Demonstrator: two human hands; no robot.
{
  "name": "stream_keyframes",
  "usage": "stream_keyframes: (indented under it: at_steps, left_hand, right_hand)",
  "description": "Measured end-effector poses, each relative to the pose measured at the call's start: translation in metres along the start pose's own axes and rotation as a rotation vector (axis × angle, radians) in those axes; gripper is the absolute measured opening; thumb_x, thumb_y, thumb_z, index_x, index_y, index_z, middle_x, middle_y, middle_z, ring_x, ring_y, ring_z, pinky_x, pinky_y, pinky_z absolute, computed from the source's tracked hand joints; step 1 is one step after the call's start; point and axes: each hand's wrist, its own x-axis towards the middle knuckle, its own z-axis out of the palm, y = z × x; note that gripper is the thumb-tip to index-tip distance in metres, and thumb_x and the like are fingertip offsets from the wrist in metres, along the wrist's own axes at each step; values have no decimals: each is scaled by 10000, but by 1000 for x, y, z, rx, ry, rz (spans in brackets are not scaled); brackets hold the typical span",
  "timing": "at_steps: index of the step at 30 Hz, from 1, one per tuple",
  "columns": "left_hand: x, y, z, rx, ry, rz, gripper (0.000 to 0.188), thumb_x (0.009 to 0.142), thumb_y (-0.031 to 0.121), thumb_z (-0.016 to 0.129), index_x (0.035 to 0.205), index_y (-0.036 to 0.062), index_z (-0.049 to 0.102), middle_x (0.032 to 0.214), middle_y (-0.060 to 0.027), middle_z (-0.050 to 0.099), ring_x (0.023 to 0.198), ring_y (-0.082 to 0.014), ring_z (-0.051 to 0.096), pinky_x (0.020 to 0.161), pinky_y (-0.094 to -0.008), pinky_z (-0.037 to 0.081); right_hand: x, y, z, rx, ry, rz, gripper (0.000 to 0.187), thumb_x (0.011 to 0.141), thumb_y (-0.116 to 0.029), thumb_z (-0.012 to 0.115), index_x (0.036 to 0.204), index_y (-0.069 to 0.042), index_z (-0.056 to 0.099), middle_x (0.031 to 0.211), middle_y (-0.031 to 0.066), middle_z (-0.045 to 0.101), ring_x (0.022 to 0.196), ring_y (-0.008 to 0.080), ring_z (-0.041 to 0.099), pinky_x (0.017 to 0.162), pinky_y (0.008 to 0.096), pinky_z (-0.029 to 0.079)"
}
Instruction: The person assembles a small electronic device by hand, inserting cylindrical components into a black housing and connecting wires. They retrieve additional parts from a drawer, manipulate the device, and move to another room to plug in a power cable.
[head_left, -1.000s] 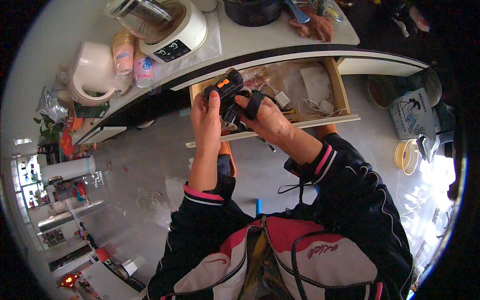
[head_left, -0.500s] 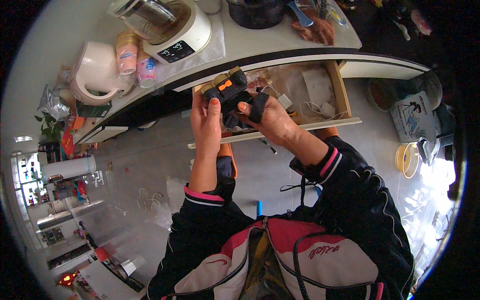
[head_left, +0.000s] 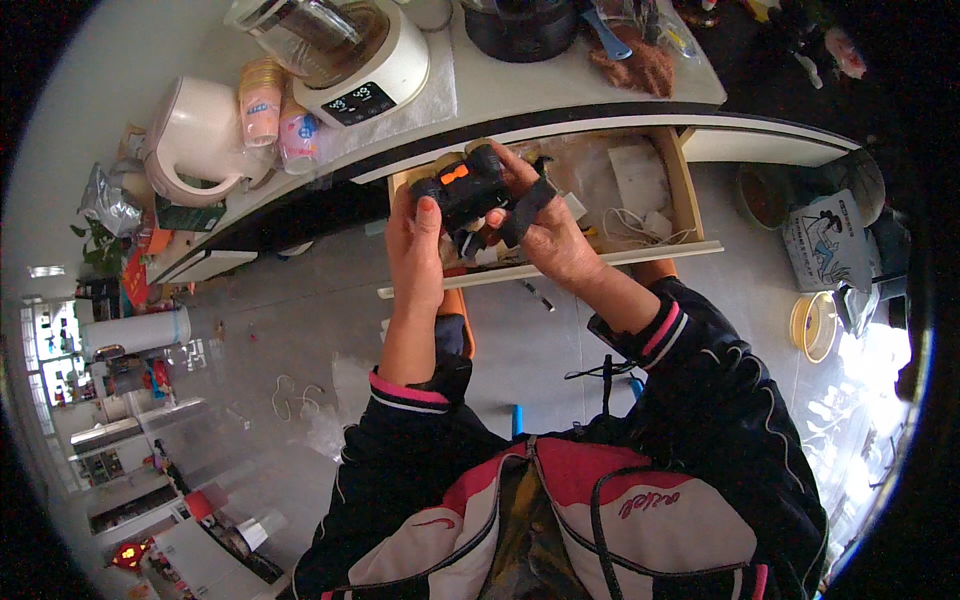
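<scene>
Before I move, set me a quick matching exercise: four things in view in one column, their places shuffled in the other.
Things
1. Black binocular-like device
2. Yellow basket
3. White adapter
4. Stack of paper cups

Places
A. In the open drawer
B. On the counter, beside the pale pitcher
C. Held by left hand and right hand
D. On the floor, to the right

Pairs: 1-C, 2-D, 3-A, 4-B
</scene>
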Motion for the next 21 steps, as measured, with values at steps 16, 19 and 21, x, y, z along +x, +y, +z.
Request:
stream_keyframes:
  at_steps: [16,19,21]
  left_hand:
    - [-4,1,6,60,-139,167,624,775,118,746,1260,17,366,1191,-101,495,1072,-192,527,928,-301,445]
    - [-5,3,7,186,-150,210,633,765,134,756,1254,9,374,1188,-112,499,1068,-196,527,935,-302,438]
    - [-6,1,6,222,-157,226,614,754,138,761,1239,15,405,1177,-118,510,1060,-198,530,924,-305,438]
  right_hand:
    - [5,-4,-6,-68,-60,-89,565,851,-152,656,1330,-62,369,1197,67,489,1067,166,496,926,296,406]
    - [2,-19,-7,159,-49,138,488,853,-112,633,1286,-76,410,1155,47,502,1035,134,502,892,277,423]
    - [3,-18,-6,105,10,149,426,857,-77,603,1245,-63,428,1159,53,515,1052,140,510,891,287,440]
